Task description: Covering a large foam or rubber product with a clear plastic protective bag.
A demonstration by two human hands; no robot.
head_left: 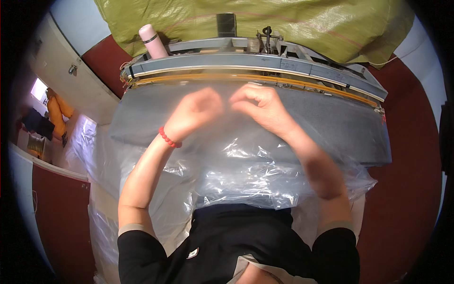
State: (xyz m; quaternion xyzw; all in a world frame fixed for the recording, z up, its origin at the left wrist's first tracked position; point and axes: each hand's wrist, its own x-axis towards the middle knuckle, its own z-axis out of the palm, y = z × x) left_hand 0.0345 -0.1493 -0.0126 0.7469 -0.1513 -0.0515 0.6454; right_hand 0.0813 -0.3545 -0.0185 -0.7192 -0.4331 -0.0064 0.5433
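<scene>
Clear plastic film (246,184) spreads from my lap over the grey-covered bed of a machine, its near part wrinkled and shiny. Over the middle of it, my right hand (262,105) is closed in a pinch, thumb against fingers, with a hazy layer of the film about the fingertips. Close beside it on the left, my left hand (201,106) is curled closed and smeared by motion; its fingertips are hard to make out, and the film looks hazy there too. A small gap separates the two hands. A red bead bracelet (169,137) circles my left wrist.
Behind the hands runs a long grey metal bar (208,62) with orange strips (331,89) along it. A pink bottle (153,41) stands at its back left. Yellow-green woven sheeting (302,19) hangs behind. At the left are a pale door (71,71) and more plastic film (85,146).
</scene>
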